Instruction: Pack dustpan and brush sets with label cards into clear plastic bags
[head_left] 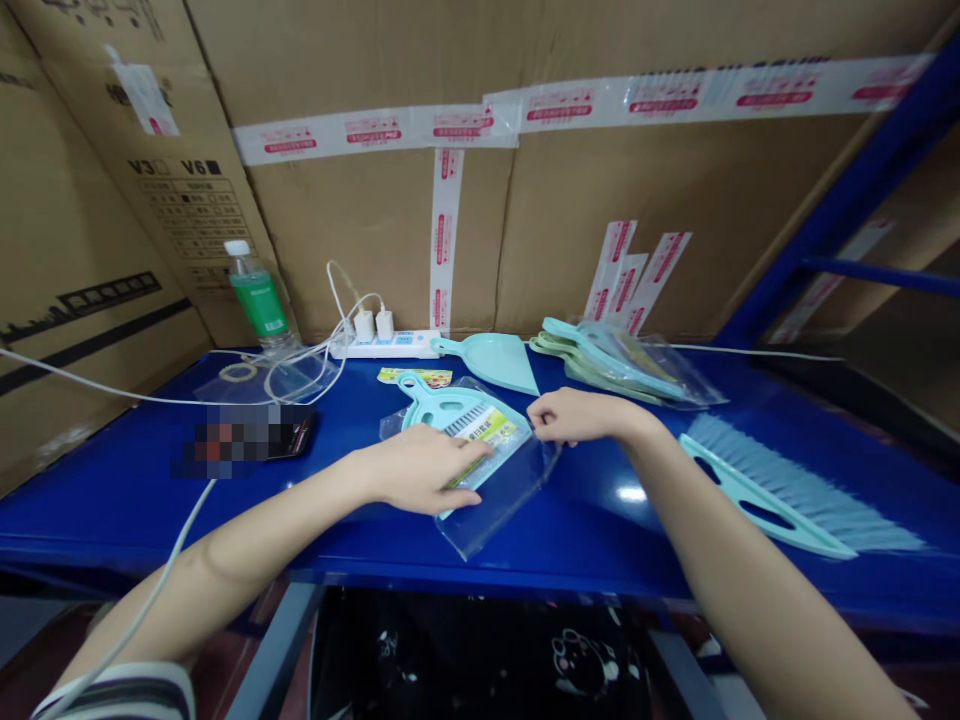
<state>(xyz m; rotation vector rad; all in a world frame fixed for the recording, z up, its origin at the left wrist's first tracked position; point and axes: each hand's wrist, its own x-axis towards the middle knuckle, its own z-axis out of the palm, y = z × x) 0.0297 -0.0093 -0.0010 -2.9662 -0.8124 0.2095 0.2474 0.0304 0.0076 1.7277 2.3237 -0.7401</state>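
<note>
A light blue dustpan [431, 408] with a yellow-green printed label [501, 432] lies in a clear plastic bag [480, 522] on the blue table. My left hand [431, 468] rests on the dustpan and label, its fingers stretched out and the thumb apart. At the bag's upper right edge, my right hand [559, 415] is closed in a pinch on the plastic. A loose blue dustpan [499, 362] lies just behind. To the right of my right forearm is a blue hand brush [780, 500] with long bristles.
Bagged blue and green pieces [607, 365] are stacked at the back right. A power strip [405, 345] with chargers and white cables, a green-labelled bottle [259, 295] and a yellow printed card [415, 377] stand or lie farther left. Cardboard [360, 220] walls off the back.
</note>
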